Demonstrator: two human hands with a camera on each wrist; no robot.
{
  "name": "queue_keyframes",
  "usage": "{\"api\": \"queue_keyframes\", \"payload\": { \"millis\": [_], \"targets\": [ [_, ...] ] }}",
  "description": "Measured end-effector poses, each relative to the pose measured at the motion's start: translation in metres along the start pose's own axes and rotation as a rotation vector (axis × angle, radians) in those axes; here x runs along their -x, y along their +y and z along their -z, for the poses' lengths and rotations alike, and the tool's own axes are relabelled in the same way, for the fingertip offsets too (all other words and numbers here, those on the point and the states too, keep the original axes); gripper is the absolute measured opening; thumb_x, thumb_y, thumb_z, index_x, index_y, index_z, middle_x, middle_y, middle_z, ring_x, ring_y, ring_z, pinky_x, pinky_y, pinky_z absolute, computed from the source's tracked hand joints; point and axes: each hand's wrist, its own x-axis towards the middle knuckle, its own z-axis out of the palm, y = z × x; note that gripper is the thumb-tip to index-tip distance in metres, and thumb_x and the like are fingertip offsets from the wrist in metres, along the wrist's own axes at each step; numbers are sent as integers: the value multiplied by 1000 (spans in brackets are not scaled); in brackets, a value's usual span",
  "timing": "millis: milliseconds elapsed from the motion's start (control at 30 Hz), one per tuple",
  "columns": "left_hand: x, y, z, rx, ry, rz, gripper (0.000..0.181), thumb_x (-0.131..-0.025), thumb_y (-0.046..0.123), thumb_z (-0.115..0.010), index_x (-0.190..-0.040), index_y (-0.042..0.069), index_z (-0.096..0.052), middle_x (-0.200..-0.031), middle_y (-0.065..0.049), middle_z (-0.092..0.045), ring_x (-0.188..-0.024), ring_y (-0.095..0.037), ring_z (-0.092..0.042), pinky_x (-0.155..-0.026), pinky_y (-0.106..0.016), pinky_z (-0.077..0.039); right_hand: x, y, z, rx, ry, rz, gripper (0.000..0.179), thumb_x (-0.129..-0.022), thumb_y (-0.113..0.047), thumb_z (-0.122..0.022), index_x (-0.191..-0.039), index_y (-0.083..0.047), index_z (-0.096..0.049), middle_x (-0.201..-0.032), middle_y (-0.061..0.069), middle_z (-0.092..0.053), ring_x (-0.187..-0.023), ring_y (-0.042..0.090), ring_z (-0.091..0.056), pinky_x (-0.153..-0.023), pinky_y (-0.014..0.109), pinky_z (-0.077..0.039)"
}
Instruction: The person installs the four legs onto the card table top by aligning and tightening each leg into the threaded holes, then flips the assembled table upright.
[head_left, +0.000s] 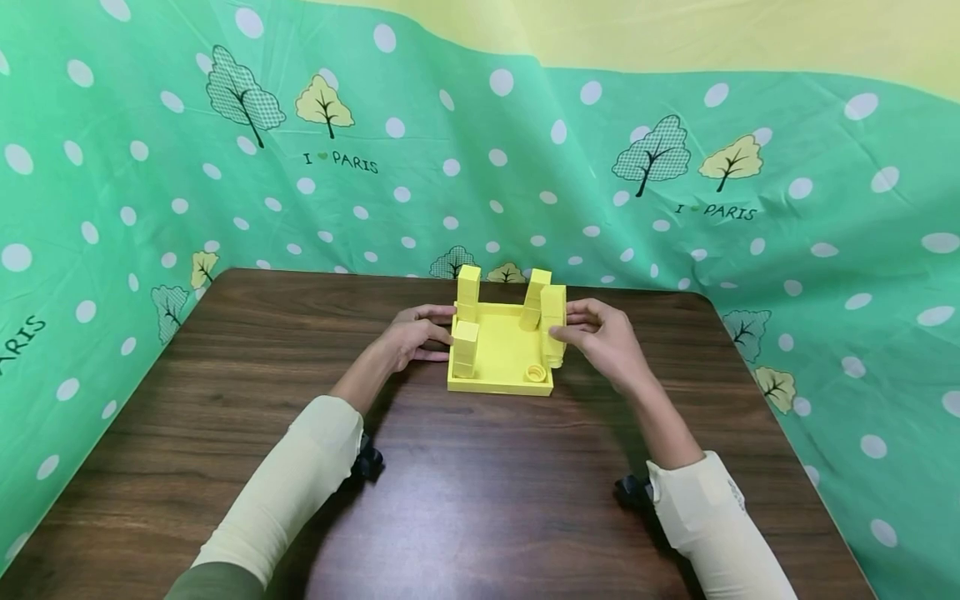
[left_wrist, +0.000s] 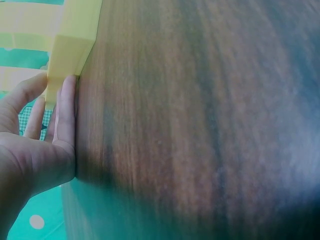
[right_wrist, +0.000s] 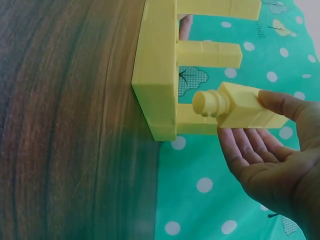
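Note:
A yellow square tray-like base lies on the table with three square posts standing at its corners: a near-left post, a far-left post and a far-right post. The near-right corner has a round socket. Just above that side, my right hand pinches a loose yellow post between thumb and fingers. Its threaded end points down, apart from the socket. My left hand rests against the base's left side, fingers mostly straight, fingertips touching the wall.
Dark wood-grain table under everything. A green dotted cloth with printed trees hangs behind and at the sides. Each forearm wears a pale sleeve, and a black device sits at the left wrist.

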Motion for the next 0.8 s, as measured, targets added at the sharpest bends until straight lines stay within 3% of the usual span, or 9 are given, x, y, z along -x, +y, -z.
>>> {"api": "queue_keyframes", "payload": {
  "millis": [267,533,800],
  "targets": [
    [2,-2,1,4,-7,7,72,-92,-10,-77,-158,17,-66,-169,-8,-60,-103,-21,-75,-85,-38,-75,2,2,-5,-103,-53,37,47,-97,-15,-87,-136,3,-70,-127,22,-75,-102,7,-76,-89,16,-66],
    [1,-3,1,-2,-6,-7,71,-92,-9,-76,-157,16,-67,-169,-10,-60,-103,-20,-75,-85,-37,-75,4,5,-9,-112,-111,89,42,-96,-9,-86,-132,4,-69,-127,23,-76,-107,13,-78,-92,17,-67],
    [1,0,-1,-11,0,-10,70,-92,-9,-76,-157,17,-67,-167,-10,-61,-102,-19,-75,-83,-36,-75,4,8,-7,-124,-141,118,40,-96,-5,-85,-131,5,-69,-125,21,-77,-103,10,-78,-91,19,-68]
  ]
}}
